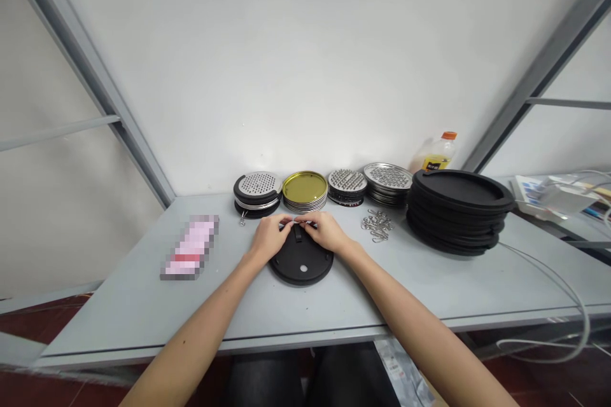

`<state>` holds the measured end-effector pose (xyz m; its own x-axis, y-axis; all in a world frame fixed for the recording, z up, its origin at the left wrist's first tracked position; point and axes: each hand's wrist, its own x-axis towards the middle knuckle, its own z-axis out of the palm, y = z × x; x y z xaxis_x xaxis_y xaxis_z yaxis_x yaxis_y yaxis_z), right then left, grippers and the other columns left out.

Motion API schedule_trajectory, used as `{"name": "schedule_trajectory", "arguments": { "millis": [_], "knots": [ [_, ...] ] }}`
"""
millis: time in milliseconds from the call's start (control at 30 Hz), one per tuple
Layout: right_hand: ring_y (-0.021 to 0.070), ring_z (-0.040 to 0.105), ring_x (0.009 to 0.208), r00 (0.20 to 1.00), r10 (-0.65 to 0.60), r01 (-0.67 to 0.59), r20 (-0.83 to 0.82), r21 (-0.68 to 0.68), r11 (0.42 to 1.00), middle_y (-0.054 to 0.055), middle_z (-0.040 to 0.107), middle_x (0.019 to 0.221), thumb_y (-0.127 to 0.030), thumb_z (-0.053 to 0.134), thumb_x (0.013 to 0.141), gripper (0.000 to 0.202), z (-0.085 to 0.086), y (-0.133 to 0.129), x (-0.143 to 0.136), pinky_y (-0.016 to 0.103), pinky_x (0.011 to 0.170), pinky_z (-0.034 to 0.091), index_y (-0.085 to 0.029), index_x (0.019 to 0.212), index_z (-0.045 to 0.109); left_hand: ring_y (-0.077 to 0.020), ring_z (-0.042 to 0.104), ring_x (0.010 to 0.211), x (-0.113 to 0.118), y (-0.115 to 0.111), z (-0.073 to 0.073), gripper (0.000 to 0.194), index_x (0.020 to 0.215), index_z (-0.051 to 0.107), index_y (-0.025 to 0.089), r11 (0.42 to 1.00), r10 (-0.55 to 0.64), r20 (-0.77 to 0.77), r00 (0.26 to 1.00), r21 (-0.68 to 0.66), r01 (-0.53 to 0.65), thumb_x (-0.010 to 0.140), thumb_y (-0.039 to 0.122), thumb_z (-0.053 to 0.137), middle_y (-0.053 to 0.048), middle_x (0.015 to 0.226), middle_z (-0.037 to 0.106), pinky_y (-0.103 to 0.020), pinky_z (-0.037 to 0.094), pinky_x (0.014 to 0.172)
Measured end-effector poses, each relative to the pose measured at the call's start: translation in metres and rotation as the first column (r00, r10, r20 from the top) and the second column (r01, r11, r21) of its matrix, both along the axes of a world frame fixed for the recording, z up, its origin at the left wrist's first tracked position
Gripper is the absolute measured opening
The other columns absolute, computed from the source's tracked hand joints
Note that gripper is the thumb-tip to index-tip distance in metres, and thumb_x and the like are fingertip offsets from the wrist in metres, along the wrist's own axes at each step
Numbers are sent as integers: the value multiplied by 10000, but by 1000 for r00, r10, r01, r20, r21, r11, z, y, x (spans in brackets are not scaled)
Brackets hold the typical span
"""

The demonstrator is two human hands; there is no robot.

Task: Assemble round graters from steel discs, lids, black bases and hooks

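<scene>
A round black disc (291,265) with a short black strap (298,233) and a small pale round spot lies on the table in front of me. My left hand (273,236) is closed in a pinch at the disc's far edge. Opposite it, my right hand (324,231) pinches at the same place, its fingers nearly meeting the left ones. Between the fingertips shows a thin silvery metal clip (298,222) by the strap's far end; the fingers hide most of it. To the right lies a loose pile of metal clips (377,225).
Along the wall stand a perforated metal disc stack (260,185), gold-coloured lids (305,187), a spiked disc stack (347,182) and grater discs (388,177). Tall black discs (461,213) and a bottle (438,154) stand right. A blurred pink phone-shaped item (191,247) lies left.
</scene>
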<state>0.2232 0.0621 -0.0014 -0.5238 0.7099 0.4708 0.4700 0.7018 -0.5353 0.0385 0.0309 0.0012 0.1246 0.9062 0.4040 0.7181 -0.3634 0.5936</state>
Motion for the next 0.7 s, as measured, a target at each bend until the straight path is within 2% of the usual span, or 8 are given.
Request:
{"name": "schedule_trajectory", "arguments": {
  "millis": [367, 567, 700],
  "knots": [
    [203, 651, 958, 995, -49, 41, 81, 94, 995, 62, 726, 1013, -134, 567, 852, 281, 1, 2, 5, 304, 851, 485, -227, 1068, 721, -186, 696, 864, -1, 2, -3, 169, 925, 728, 206, 1000, 19, 34, 999, 16, -19, 869, 205, 569, -25, 938, 755, -294, 534, 797],
    [195, 655, 924, 993, -60, 51, 98, 93, 994, 59, 731, 982, -112, 582, 838, 260, -1, 3, 5, 288, 823, 486, -220, 1019, 736, -181, 696, 863, 1, -4, 3, 179, 964, 729, 202, 1000, -10, 6, 1000, -4, 10, 851, 225, 593, -28, 955, 753, -281, 537, 811],
    [189, 657, 921, 995, -50, 43, 88, 90, 995, 62, 733, 979, -120, 574, 850, 241, -2, 3, 5, 278, 826, 485, -214, 1000, 739, -229, 689, 924, 7, -13, 11, 232, 1024, 723, 207, 999, 31, -44, 999, -23, -32, 817, 275, 643, -62, 1007, 745, -320, 522, 833]
  ]
}}
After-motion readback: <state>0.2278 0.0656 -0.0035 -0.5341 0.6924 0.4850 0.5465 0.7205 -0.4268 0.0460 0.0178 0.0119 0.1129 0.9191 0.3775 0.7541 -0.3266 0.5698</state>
